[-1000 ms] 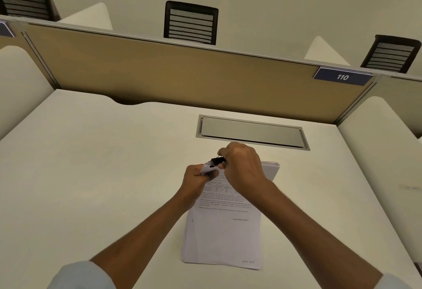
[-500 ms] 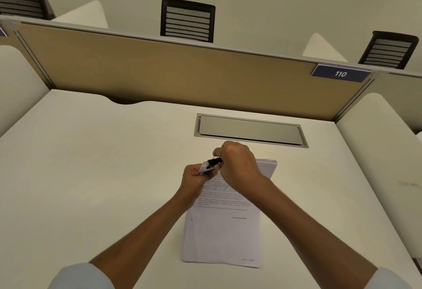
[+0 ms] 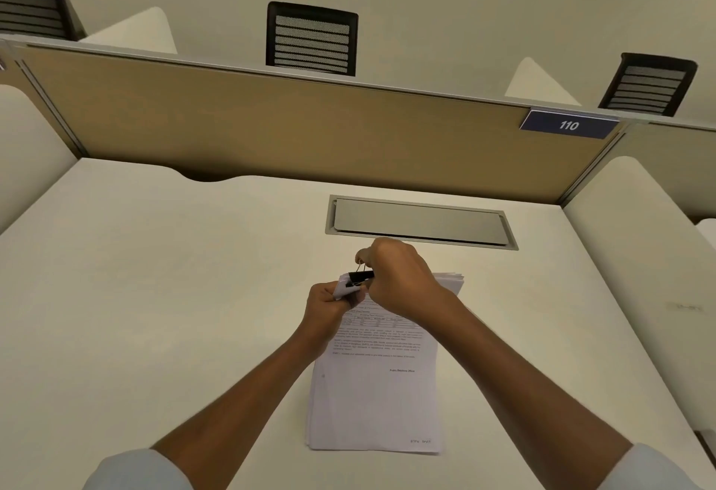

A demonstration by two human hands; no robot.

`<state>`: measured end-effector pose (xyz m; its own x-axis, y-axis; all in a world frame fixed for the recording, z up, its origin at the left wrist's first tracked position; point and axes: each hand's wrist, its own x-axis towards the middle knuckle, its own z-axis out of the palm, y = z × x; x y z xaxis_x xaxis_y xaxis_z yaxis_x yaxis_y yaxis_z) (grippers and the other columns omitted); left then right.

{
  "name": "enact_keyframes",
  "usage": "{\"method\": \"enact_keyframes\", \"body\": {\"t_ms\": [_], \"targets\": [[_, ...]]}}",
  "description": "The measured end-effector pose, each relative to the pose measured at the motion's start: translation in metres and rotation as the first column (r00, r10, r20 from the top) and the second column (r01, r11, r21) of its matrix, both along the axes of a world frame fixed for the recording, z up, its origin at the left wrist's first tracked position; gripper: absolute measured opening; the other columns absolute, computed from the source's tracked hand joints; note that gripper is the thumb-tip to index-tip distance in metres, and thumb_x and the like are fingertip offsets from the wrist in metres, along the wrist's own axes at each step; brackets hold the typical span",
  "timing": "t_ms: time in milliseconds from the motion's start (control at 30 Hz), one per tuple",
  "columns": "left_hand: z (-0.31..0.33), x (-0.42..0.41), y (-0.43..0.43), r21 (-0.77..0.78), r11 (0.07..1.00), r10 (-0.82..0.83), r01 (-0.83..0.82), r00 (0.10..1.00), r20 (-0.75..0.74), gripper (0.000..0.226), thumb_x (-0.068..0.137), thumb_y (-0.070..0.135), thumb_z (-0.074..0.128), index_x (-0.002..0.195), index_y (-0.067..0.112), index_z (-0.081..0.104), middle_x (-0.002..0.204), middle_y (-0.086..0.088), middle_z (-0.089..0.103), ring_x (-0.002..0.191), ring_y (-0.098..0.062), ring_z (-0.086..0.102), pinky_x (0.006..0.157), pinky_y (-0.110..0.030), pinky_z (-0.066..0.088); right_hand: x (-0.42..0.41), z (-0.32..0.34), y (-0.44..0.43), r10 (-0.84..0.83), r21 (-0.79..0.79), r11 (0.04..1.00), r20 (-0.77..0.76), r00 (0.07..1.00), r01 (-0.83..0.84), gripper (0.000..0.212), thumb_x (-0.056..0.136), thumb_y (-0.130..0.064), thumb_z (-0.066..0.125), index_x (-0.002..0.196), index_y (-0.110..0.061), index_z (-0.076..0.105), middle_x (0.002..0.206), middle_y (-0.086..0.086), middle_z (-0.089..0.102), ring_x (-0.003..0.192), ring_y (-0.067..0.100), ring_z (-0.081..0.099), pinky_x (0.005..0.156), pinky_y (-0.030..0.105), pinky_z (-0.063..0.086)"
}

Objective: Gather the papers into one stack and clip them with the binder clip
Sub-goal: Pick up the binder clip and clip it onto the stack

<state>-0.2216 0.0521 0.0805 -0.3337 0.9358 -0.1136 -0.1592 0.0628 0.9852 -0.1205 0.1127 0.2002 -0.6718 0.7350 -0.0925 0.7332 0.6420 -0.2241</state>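
Note:
A stack of printed white papers (image 3: 374,404) lies on the cream desk (image 3: 155,296), its far left corner lifted. My left hand (image 3: 325,305) pinches that raised corner from the left. A black binder clip (image 3: 359,278) with wire handles sits on the corner's edge. My right hand (image 3: 399,276) grips the clip from the right, fingers on its handles. The far right corner of the stack shows fanned sheet edges beyond my right wrist. How far the clip's jaws are on the paper is hidden by my fingers.
A grey metal cable hatch (image 3: 420,223) is set into the desk just behind my hands. A tan partition (image 3: 271,129) with a blue "110" tag (image 3: 568,125) closes the back. White side dividers (image 3: 635,241) flank the desk. Black chairs (image 3: 312,40) stand beyond.
The clip's wire handle now stands up more visibly above the corner. Both hands stay at the stack's far left corner, barely shifted.

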Motion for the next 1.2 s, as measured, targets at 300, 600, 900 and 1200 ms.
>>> {"method": "enact_keyframes", "body": {"t_ms": [300, 600, 900, 1200], "targets": [[-0.002, -0.01, -0.001, -0.064, 0.998, 0.031, -0.024, 0.994, 0.105, 0.02, 0.087, -0.001, 0.063, 0.084, 0.015, 0.074, 0.076, -0.001, 0.075, 0.076, -0.022, 0.07, 0.068, -0.031, 0.058, 0.052, -0.059, 0.01, -0.275, 0.112, 0.901, -0.6, 0.751, 0.42, 0.121, 0.065, -0.043, 0.082, 0.149, -0.006, 0.002, 0.154, 0.023, 0.003, 0.144, 0.033, 0.006, 0.112, 0.039, 0.011], [-0.003, -0.017, -0.005, -0.099, 0.995, 0.016, -0.006, 0.994, 0.109, 0.01, 0.085, 0.003, 0.067, 0.081, 0.01, 0.072, 0.074, -0.001, 0.075, 0.071, -0.02, 0.072, 0.062, -0.029, 0.056, 0.111, -0.14, 0.002, -0.717, -0.774, 0.619, -0.487, 0.498, 0.133, 0.057, 0.071, -0.036, 0.076, 0.121, -0.018, 0.055, 0.116, 0.004, 0.068, 0.108, 0.027, 0.065, 0.086, 0.042, 0.057], [-0.015, -0.028, -0.01, -0.101, 0.992, -0.07, 0.082, 0.991, 0.117, 0.031, 0.069, 0.024, 0.082, 0.095, 0.011, 0.071, 0.091, -0.005, 0.077, 0.086, -0.023, 0.074, 0.071, -0.031, 0.056, 0.106, -0.136, -0.004, -0.764, -0.759, 0.622, -0.534, 0.362, 0.191, 0.015, 0.089, -0.013, 0.062, 0.099, -0.002, 0.066, 0.098, 0.014, 0.073, 0.087, 0.033, 0.071, 0.077, 0.048, 0.059], [-0.036, -0.021, -0.027, -0.177, 0.952, -0.244, 0.251, 0.968, 0.059, 0.048, 0.064, 0.022, 0.082, 0.109, 0.017, 0.067, 0.106, 0.002, 0.075, 0.097, -0.019, 0.072, 0.071, -0.024, 0.058, 0.111, -0.13, -0.008, -0.785, -0.754, 0.614, -0.552, 0.283, 0.234, 0.014, 0.087, -0.01, 0.064, 0.092, 0.003, 0.064, 0.095, 0.017, 0.072, 0.084, 0.035, 0.071, 0.077, 0.051, 0.059]]}}
